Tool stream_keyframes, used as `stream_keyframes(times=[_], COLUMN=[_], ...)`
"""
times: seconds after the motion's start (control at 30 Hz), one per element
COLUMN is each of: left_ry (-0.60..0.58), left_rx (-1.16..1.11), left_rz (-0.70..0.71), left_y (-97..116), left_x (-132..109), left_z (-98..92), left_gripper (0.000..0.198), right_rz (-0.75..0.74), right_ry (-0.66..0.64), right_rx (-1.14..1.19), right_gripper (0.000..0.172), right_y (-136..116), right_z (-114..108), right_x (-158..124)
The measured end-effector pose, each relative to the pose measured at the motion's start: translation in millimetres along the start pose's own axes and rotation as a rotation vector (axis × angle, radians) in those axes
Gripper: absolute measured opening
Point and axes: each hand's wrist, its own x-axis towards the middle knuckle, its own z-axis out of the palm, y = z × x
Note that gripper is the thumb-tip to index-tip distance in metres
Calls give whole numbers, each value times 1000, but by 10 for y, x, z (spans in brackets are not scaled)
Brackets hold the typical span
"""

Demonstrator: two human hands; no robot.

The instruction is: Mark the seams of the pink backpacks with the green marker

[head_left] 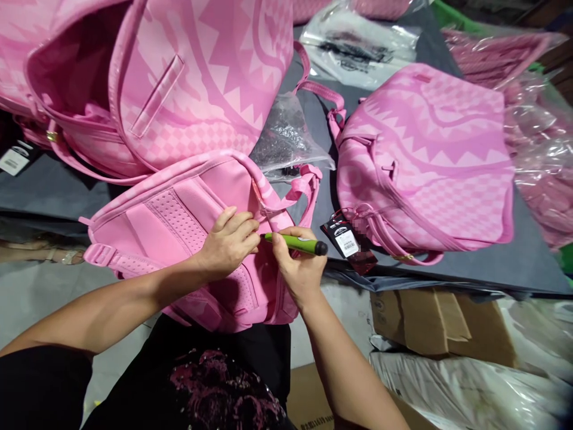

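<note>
A pink backpack (pixel 179 209) lies with its padded back side up, between my body and the table edge. My left hand (pixel 233 240) rests on it, fingers bent and pressed onto the fabric near the side seam; whether they pinch some of it is hard to see. My right hand (pixel 301 263) grips a green marker (pixel 298 243) with a dark end, its other end pointing left at the fabric beside my left fingertips. The marker's tip is too small to make out. Beyond the right hand, a second pink backpack (pixel 430 155) lies on the table, black tags (pixel 344 239) hanging from it.
A large open pink backpack (pixel 192 77) stands at the upper left. Clear plastic bags (pixel 358 48) lie on the grey table (pixel 532 263). Plastic-wrapped pink goods (pixel 541 161) are at the far right. Cardboard (pixel 416 316) and white sacks (pixel 465 388) sit below the table edge.
</note>
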Motion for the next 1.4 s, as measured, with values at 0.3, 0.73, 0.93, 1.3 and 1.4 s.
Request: stream_keyframes(times=[0.3,0.73,0.93,1.3,1.4], left_ry=[9,-61,-124,-541,-661], left_rx=[17,2,-44,-62,-35], left_rz=[-6,-11,-63,62,-19], left_y=[-4,-26,55,-465,-577], left_x=[13,-3,27,340,402], left_z=[10,-11,-138,-333,-529], left_gripper=[19,15,12,10,10], right_rz=[-66,-7,97,-5,25], right_ry=[-20,-19,-67,5,3], right_rx=[-115,50,101,-73,-80], right_gripper=[19,16,20,23,21], right_y=[24,26,-44,48,90], right_z=[6,42,12,109,85], right_x=[34,12,-40,136,109])
